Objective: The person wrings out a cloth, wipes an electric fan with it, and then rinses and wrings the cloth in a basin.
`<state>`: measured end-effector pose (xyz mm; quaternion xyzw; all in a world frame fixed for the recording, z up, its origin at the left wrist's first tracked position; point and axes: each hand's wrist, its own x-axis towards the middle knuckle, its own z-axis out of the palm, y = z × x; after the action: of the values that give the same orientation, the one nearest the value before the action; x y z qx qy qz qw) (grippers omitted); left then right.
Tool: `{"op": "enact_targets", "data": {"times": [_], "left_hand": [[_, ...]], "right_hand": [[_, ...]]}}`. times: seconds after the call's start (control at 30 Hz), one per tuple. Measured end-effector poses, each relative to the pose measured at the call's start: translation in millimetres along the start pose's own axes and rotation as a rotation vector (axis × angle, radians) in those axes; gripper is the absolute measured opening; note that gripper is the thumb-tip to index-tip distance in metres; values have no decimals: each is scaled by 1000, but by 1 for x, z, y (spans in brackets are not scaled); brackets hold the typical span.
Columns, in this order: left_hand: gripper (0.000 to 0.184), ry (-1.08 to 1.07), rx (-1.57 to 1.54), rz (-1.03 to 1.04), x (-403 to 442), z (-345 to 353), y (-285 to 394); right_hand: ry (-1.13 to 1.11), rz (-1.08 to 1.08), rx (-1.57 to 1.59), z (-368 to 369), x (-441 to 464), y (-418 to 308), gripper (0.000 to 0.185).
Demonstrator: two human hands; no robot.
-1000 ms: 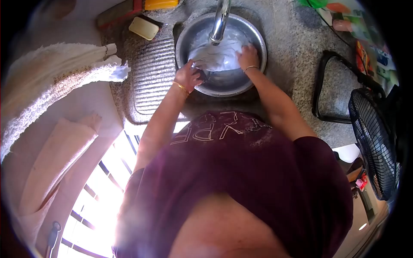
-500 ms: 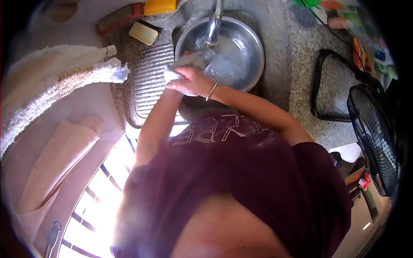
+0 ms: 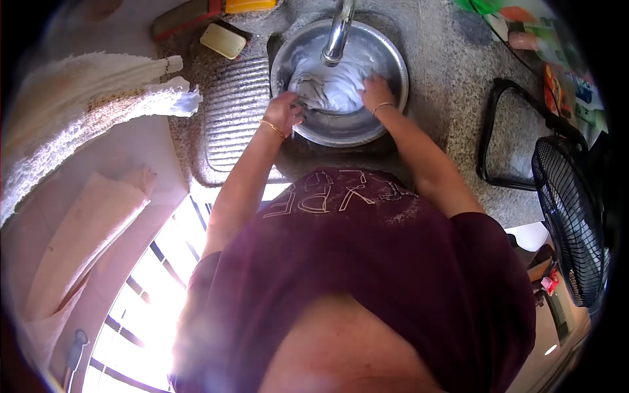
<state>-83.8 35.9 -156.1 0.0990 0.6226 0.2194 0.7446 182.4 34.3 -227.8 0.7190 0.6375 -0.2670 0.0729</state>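
Observation:
A round metal basin (image 3: 313,135) stands in the sink, with a wet whitish cloth (image 3: 334,88) spread and bunched inside it. My left hand (image 3: 285,112) is at the near left rim of the basin, close to the cloth's edge, its fingers bent but apart. Inside the right side of the basin, my right hand (image 3: 378,93) has its fingers closed at the cloth's right edge; the fingertips are partly hidden. Over the far side of the basin hangs a chrome faucet (image 3: 338,36).
Left of the basin is a ridged drainboard (image 3: 232,124), with a pale soap-like bar (image 3: 223,41) behind it. A rough white towel (image 3: 98,111) hangs at the left. On the right are a black frame (image 3: 486,134) and a black fan (image 3: 567,216).
The cloth, bunched between both hands at the basin's left edge before, now lies in the basin. My hands have separated, the right one moving to the right side.

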Motion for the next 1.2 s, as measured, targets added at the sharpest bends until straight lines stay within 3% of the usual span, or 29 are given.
{"op": "enact_targets", "data": {"times": [0.03,0.07,0.13,0.2,0.23,0.3,0.37,0.4,0.43,0.5,0.53,0.57,0.63,0.77,0.8,0.83,0.87,0.9,0.97,1.0,1.1,1.17,1.2], "left_hand": [[58,0,5,4,-1,1,1],[58,2,11,-2,-1,4,1],[58,-1,16,-10,-1,9,0],[59,52,-51,-75,5,15,5],[59,49,-55,-69,4,17,7],[56,-201,-362,-81,0,23,17],[57,-492,-600,-207,2,6,21],[55,-574,-17,137,41,-18,10],[53,-605,571,473,78,-39,-4],[46,-1077,-529,14,28,-23,9],[40,-346,-370,91,-14,10,20],[39,-318,-495,21,-35,21,26],[39,-399,-508,19,-51,28,26],[40,-421,-497,53,-68,52,24],[41,-950,-758,-14,-41,33,10],[41,-952,-768,-7,-45,36,13],[42,-954,-749,25,-50,37,15],[42,-952,-728,54,-55,38,17],[43,-937,-719,23,-61,41,22],[45,-952,-751,6,-64,41,25],[49,-955,-756,15,-62,31,25],[56,-359,-495,94,-83,41,36],[71,-479,-591,-27,-56,22,23]], "right_hand": [[-156,-15,-10,-1,-1,-7,38],[-151,-14,-8,-3,0,-14,38],[-261,-75,328,-8,1,-35,29],[-257,-143,869,-18,-15,-64,30],[-315,-271,850,-44,-33,-84,28],[-332,-615,731,-113,-70,-117,24],[-571,-552,1030,-148,-95,-134,26],[-570,-557,1025,-148,-94,-133,26],[-662,-456,1298,-146,-91,-129,31],[-782,-303,1918,-122,-69,-116,36],[-622,-251,2016,-114,-52,-104,31],[-455,-111,2043,-97,-32,-82,29],[-348,244,1875,-88,-21,-65,31],[-318,214,1735,-69,-30,-70,37],[-399,196,1962,-72,-41,-78,44],[-485,172,2187,-78,-49,-86,50],[-524,86,2199,-81,-56,-91,61],[-532,90,2196,-83,-56,-92,61],[-817,-51,2372,-88,-56,-95,61],[-824,-58,2368,-93,-54,-95,61],[-693,-33,2295,-115,-55,-100,51],[-451,30,2143,-126,-53,-101,44],[-403,49,2099,-129,-51,-101,43]]}}
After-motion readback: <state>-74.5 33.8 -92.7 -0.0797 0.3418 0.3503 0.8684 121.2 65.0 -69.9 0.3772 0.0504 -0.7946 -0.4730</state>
